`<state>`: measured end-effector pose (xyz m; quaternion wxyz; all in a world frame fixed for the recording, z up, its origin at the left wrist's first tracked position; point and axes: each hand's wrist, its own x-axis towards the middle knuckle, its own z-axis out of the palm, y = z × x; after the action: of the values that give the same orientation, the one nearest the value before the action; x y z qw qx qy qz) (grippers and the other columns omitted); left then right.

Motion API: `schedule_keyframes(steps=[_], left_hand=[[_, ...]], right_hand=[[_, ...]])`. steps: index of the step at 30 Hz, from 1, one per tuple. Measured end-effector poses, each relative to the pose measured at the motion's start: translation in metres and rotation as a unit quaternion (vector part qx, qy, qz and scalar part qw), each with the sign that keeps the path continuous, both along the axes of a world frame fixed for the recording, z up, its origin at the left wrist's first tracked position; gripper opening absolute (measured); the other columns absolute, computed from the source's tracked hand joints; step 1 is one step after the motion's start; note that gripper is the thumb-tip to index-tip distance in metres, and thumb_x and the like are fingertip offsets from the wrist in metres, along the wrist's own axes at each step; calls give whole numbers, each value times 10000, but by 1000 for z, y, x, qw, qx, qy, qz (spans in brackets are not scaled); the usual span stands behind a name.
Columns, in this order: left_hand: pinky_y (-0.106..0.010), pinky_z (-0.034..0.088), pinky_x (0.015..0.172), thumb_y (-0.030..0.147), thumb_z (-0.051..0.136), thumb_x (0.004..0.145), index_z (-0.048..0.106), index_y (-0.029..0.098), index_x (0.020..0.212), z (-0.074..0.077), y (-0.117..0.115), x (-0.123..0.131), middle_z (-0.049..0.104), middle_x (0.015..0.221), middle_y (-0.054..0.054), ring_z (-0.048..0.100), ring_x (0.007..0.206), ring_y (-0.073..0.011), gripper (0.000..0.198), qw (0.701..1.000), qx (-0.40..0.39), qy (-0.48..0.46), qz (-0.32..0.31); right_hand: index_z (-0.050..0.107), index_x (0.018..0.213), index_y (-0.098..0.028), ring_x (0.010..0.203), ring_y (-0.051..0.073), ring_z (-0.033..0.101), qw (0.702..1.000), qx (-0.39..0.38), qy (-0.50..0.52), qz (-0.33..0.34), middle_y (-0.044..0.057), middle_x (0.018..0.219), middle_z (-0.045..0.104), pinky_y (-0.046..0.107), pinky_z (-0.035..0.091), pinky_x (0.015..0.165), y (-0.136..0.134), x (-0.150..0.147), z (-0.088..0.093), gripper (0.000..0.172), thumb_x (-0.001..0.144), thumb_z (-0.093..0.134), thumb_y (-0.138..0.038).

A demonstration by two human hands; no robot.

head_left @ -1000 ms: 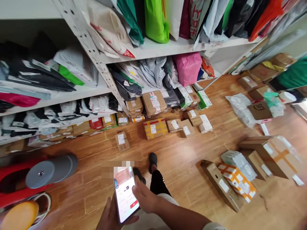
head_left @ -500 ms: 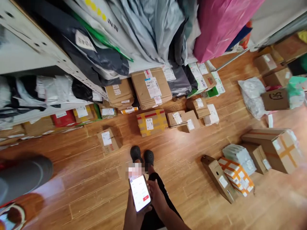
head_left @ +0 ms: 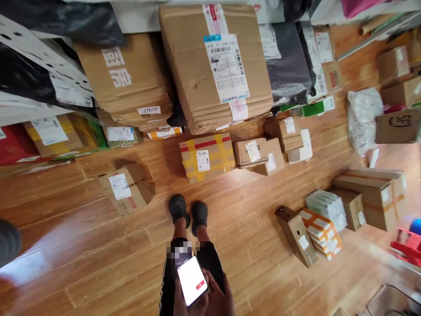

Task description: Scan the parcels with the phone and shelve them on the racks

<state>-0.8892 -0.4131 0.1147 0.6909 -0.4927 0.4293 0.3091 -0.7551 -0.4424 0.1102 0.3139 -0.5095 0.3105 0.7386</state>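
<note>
A smartphone (head_left: pixel 191 281) with a lit white screen and a red button is held low in front of my legs; its top end is blurred out. My left hand (head_left: pixel 180 303) wraps around it from below, the thumb along its left edge. Close against the phone's right edge is my right hand (head_left: pixel 219 296), its fingers curled and touching the phone. In front of my feet stand a yellow-taped carton (head_left: pixel 208 159) and, to its left, a small carton with a white label (head_left: pixel 126 188).
A big labelled carton (head_left: pixel 215 70) and a carton with white lettering (head_left: pixel 123 83) jut from the shelf ahead. Smaller boxes (head_left: pixel 253 151) line the floor. At the right stand an orange-taped parcel (head_left: pixel 322 232), a long carton (head_left: pixel 371 193) and a red crate (head_left: pixel 408 248).
The shelf parcels appear larger and closer, and my feet and legs show more. The phone sits a little lower in view. My right hand has shifted lower beside the phone.
</note>
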Motion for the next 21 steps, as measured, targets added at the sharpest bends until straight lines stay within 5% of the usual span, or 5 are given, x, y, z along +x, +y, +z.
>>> schedule_keyframes(steps=[7, 14, 18, 21], left_hand=[[-299, 574, 700, 424, 519, 923, 630, 245, 1283, -13, -12, -3, 658, 1249, -138, 622, 1143, -309, 417, 996, 28, 9, 85], [-304, 579, 695, 434, 568, 904, 709, 201, 1155, -11, 7, -8, 665, 1232, -145, 653, 1075, -305, 370, 998, 40, -16, 46], [-296, 576, 686, 426, 557, 913, 667, 253, 1232, -10, 10, -12, 654, 1251, -140, 628, 1124, -308, 380, 998, 34, -2, 54], [-304, 579, 676, 432, 568, 904, 665, 251, 1236, -10, 10, -14, 659, 1238, -155, 630, 1120, -328, 390, 998, 33, 3, 57]], right_hand=[[756, 969, -270, 1294, 226, 498, 999, -21, -44, 9, 54, 1252, 660, 414, 321, 1128, -9, 49, -14, 608, 608, 732, -759], [763, 931, -202, 1290, 336, 469, 979, -27, -80, 184, 155, 1255, 642, 488, 320, 1135, -26, 88, -1, 718, 602, 649, -830], [719, 895, -301, 1102, 402, 621, 930, 16, -168, 328, 130, 1065, 726, 604, 496, 925, -22, 92, 21, 635, 627, 601, -864], [639, 1099, -298, 1059, 338, 641, 857, 83, -266, 434, 96, 1132, 666, 494, 588, 750, -4, 82, 36, 495, 798, 653, -691]])
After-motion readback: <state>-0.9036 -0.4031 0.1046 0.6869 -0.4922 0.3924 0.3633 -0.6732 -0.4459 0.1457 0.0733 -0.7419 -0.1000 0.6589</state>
